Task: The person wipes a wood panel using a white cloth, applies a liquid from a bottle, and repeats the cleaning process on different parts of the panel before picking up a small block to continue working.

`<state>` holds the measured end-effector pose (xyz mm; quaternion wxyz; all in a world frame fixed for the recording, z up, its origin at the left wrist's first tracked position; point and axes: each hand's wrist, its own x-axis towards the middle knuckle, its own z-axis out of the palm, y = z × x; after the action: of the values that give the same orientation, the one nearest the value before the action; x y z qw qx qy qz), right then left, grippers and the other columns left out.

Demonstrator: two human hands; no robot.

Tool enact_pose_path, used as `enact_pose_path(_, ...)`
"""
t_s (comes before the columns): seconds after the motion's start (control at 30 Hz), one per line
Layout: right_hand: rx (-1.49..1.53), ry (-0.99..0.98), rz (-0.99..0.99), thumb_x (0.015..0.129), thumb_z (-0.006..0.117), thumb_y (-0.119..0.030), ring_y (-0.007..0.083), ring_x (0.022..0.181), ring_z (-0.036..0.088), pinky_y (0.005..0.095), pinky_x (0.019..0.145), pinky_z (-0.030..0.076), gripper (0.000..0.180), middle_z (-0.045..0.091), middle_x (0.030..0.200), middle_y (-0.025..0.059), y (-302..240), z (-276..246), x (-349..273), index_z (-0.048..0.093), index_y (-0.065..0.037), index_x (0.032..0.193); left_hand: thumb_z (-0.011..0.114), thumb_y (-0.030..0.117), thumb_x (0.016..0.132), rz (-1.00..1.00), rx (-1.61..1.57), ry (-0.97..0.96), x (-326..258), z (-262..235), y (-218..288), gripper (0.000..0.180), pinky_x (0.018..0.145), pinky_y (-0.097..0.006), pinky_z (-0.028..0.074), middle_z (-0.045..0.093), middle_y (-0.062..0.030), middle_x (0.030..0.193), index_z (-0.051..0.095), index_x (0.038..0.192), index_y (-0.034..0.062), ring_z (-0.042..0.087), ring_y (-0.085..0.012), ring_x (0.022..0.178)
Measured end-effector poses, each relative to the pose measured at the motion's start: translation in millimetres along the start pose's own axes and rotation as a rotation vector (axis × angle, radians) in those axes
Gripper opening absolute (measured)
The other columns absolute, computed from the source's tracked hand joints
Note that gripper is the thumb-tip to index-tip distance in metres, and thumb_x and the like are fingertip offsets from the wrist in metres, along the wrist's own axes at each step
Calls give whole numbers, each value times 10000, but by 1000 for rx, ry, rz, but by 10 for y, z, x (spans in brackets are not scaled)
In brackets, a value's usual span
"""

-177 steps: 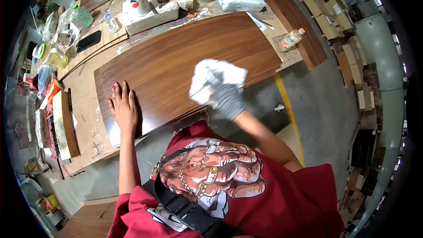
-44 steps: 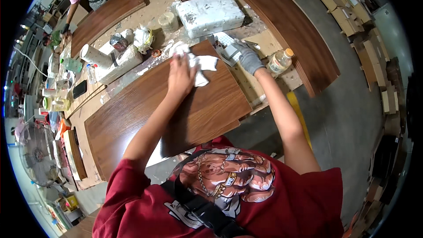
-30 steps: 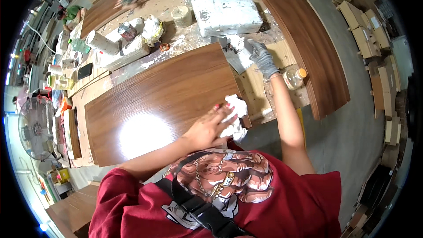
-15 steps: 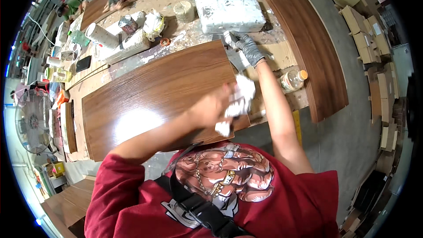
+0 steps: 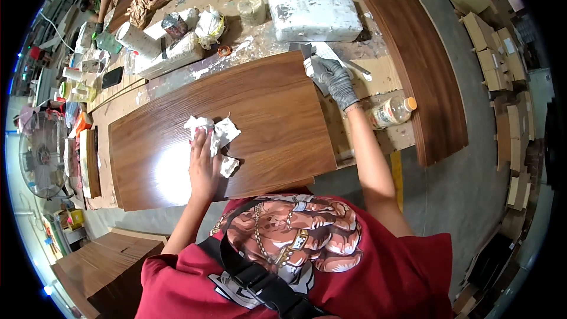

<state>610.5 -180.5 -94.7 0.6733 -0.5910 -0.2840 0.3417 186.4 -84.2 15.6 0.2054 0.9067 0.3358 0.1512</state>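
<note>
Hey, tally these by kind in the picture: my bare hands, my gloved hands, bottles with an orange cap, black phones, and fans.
Bare hand, your left: 1
Gloved hand, your right: 1
Orange-capped bottle: 1
Black phone: 1
Fan: 1
Total: 5

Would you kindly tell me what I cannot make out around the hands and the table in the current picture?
All in the head view:
- What the gloved right hand grips or touches: its own fingers hide much of it.
- Part of the white cloth: covered by the left hand.
- The rest of the co-worker behind the bare forearm: cut off by the top edge.
- What the dark jar holds: too small to tell.
</note>
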Motion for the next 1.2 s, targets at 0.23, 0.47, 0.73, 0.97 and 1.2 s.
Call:
enact_pose_path(0.23,-52,94,-5,936,617,-13,140,984,663,248,832,556,326,678,1157,62,-227,62,413,650,-14,1260,580,75,875,30,-16,-21,47,16,61,545,1198,-462,271,435,-200,1511,508,1409,-3,337,-375,1458)
enact_pose_path(0.47,-82,50,33,925,597,57,171,1043,591,333,896,602,384,528,1210,38,-282,38,-746,684,-117,1256,573,88,879,-10,-18,-15,-6,43,30,540,1200,-461,266,434,-194,1515,511,1408,-5,337,-368,1459)
enact_pose_path(0.73,-11,82,53,923,587,11,100,863,591,257,778,544,375,622,1082,23,-457,186,-438,657,-26,1289,556,92,885,0,-24,-21,-5,33,54,544,1205,-459,257,433,-187,1520,505,1418,-1,334,-369,1460)
enact_pose_path(0.97,-161,95,-9,822,600,68,94,957,546,211,742,500,488,523,1150,5,-291,76,-646,709,-155,1243,562,92,899,-10,-24,-13,-3,71,41,528,1206,-455,252,434,-193,1518,501,1414,-8,331,-378,1460)
enact_pose_path(1.2,-549,-25,-49,764,615,69,196,1150,556,330,992,479,541,551,1184,60,-655,-241,-2655,676,-113,1269,569,74,889,16,-27,6,-14,82,46,521,1209,-464,243,444,-189,1507,509,1399,-13,334,-375,1458)
